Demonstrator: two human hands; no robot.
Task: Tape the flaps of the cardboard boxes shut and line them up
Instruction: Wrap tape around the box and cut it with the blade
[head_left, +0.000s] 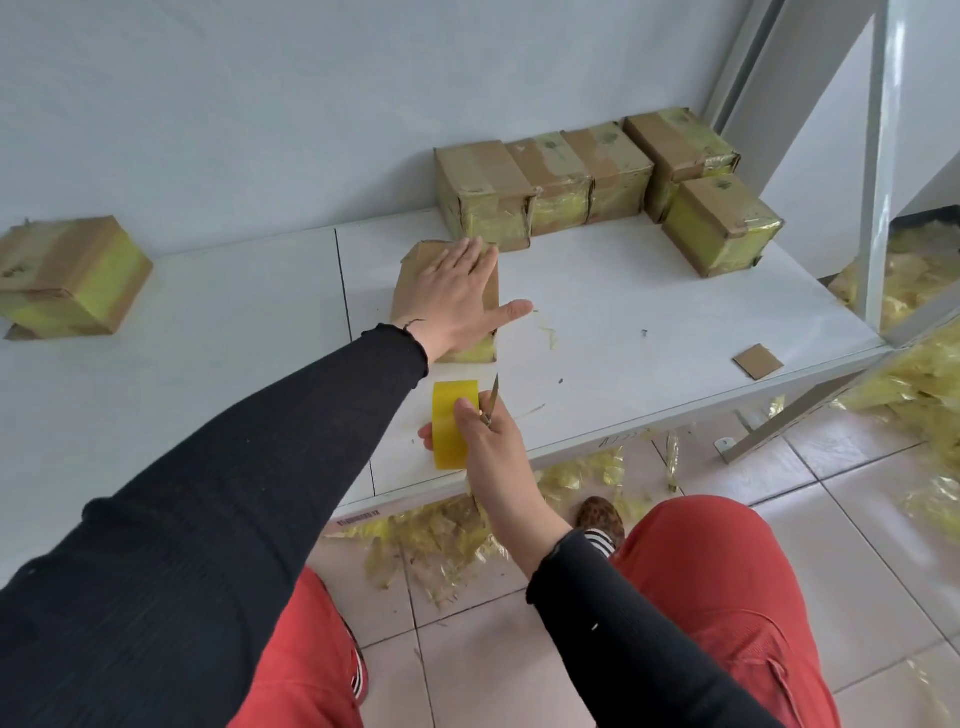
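Cardboard box (415, 275) held flat under the left hand (457, 296); tape roll (452, 423) gripped in the right hand (488, 441).

The box is pressed down on the white table (623, 322) by the left hand, fingers straight and spread across its top. Its long axis runs away from the person, toward the row of taped boxes (582, 171) at the back wall. The yellow roll is grasped in the right hand together with a thin blade (493, 397), just in front of the box's near end; this hand is the nearer one for taping. A strip is judged likely to be drawn forward along that axis. One more taped box (67, 275) is set well apart at far left, out of line.
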